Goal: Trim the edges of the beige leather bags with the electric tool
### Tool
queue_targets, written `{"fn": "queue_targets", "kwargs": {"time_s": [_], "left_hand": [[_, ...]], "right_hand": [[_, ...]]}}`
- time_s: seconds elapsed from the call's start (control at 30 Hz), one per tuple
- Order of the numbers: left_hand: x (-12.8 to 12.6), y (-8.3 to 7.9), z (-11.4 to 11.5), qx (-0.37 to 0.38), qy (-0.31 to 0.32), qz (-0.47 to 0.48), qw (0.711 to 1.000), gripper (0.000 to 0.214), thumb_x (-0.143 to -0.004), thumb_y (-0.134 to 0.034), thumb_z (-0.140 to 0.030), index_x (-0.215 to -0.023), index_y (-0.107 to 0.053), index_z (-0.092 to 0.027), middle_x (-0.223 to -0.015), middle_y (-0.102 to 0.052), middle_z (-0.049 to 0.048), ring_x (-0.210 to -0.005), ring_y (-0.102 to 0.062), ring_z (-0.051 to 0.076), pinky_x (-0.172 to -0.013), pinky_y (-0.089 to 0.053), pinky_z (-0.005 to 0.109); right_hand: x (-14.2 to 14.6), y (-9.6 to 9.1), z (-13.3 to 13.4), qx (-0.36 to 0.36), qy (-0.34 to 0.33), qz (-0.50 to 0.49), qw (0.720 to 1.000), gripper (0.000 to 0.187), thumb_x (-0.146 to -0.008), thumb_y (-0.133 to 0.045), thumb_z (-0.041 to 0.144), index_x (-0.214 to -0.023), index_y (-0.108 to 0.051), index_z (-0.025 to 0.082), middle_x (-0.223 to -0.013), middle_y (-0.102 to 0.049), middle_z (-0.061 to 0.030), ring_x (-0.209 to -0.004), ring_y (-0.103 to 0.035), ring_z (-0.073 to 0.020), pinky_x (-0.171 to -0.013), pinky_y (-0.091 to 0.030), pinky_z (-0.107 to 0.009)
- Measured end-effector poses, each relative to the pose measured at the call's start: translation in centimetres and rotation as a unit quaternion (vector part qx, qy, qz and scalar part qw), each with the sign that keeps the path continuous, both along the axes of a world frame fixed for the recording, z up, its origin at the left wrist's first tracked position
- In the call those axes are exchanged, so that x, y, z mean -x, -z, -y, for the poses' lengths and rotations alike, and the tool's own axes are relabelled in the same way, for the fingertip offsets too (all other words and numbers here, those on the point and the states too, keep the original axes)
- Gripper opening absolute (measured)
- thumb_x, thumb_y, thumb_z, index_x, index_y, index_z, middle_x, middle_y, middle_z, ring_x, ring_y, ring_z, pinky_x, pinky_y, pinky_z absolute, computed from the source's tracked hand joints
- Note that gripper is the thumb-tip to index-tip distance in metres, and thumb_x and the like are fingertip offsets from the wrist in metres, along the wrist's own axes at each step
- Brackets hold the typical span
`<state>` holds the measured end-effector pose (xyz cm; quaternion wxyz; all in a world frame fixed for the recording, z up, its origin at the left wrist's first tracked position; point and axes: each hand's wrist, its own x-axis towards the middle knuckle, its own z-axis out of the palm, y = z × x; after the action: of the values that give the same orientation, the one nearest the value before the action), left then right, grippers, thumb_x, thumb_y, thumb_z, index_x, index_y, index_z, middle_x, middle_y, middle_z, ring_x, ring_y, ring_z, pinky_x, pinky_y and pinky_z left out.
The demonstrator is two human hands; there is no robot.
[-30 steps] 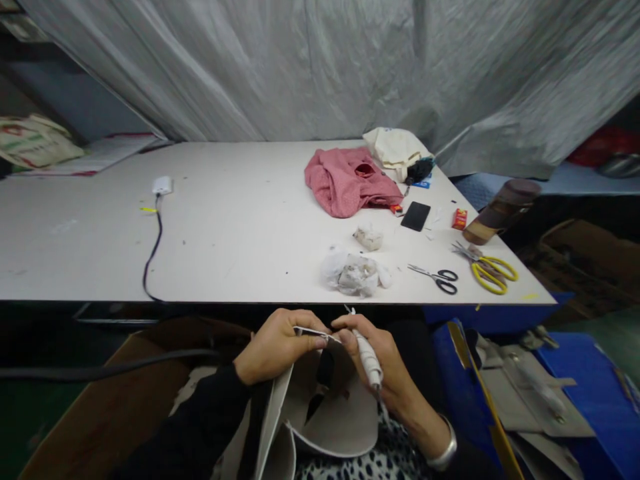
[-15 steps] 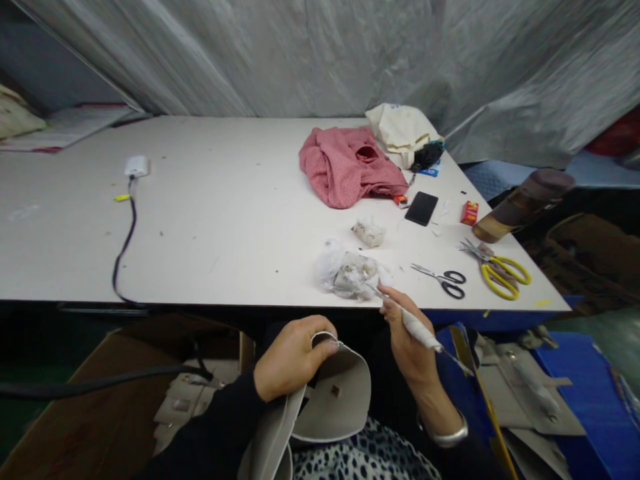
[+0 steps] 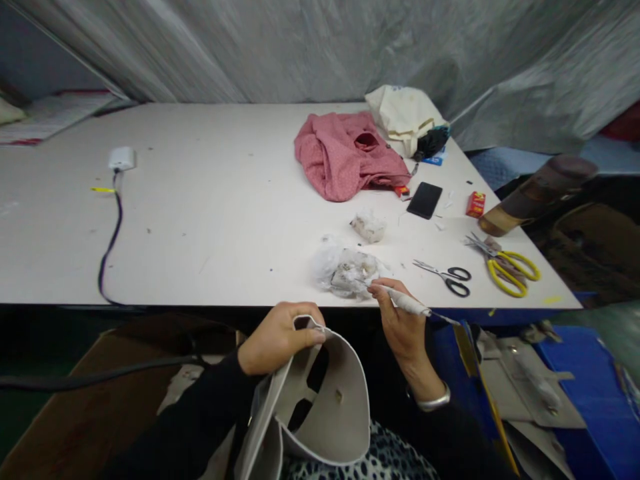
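My left hand pinches the rim of a light grey bag that looks like leather, its mouth gaping toward me and its body over my lap. A small metal fitting shows on its inner wall. In my right hand is a slim tool with a white-wrapped handle and a thin tip. That tip points into a whitish lump in crumpled plastic at the table's front edge; whether they touch I cannot tell. Behind it sits a smaller wrapped lump.
Right on the table lie black-handled scissors, yellow-handled scissors, a phone, a red box and a brown cylinder. Pink cloth lies farther back. Blue bins with grey pieces stand lower right, a cardboard box lower left.
The tool's tip has moved left and slightly up, further over the wrapped lump. My left hand and the bag have shifted left, and the bag's mouth faces me more. The view has tilted slightly.
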<state>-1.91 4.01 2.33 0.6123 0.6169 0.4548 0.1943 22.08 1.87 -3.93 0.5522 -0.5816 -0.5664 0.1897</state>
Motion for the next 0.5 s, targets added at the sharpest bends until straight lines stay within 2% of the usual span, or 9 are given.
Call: {"fn": "queue_targets", "kwargs": {"time_s": [0.13,0.23,0.37,0.5], "left_hand": [[1.3,0.7,-1.8,0.131,-0.09,0.137,0.978,0.037,-0.065,-0.088,-0.041,-0.074,-0.067,-0.013,-0.07,-0.063,0.001,-0.063,-0.054,0.013,-0.062,-0.041,0.025],[1.0,1.9,-1.9,0.182,-0.13,0.168,0.96,0.044,-0.057,-0.093,-0.041,-0.075,-0.067,-0.012,-0.068,-0.063,0.0015,-0.062,-0.055,0.014,-0.062,-0.042,0.025],[-0.1,3.2,-1.3,0.19,-0.143,0.167,0.957,0.044,-0.057,-0.093,-0.04,-0.079,-0.067,-0.012,-0.066,-0.064,0.0014,-0.061,-0.055,0.013,-0.062,-0.041,0.025],[-1.1,3.5,-0.9,0.146,-0.122,0.135,0.972,0.036,-0.064,-0.089,-0.037,-0.077,-0.068,-0.012,-0.066,-0.063,0.0007,-0.061,-0.053,0.012,-0.061,-0.039,0.024]], "right_hand": [[0.2,0.0,-0.2,-0.002,-0.005,0.007,1.0,0.015,-0.101,-0.063,0.032,-0.1,-0.072,0.021,-0.095,-0.074,-0.0037,-0.09,-0.07,-0.0204,-0.087,-0.054,-0.036],[0.2,0.0,-0.2,-0.002,0.003,0.017,1.0,0.013,-0.101,-0.063,0.032,-0.101,-0.072,0.021,-0.094,-0.074,-0.0034,-0.089,-0.07,-0.0202,-0.085,-0.054,-0.035],[0.2,0.0,-0.2,-0.005,0.009,0.039,0.999,0.013,-0.101,-0.064,0.032,-0.1,-0.071,0.021,-0.094,-0.074,-0.0033,-0.088,-0.069,-0.0196,-0.084,-0.054,-0.034],[0.3,-0.1,-0.5,0.0,-0.002,0.068,0.998,0.015,-0.102,-0.062,0.033,-0.1,-0.071,0.021,-0.093,-0.074,-0.0037,-0.087,-0.069,-0.0199,-0.084,-0.053,-0.034]]}}
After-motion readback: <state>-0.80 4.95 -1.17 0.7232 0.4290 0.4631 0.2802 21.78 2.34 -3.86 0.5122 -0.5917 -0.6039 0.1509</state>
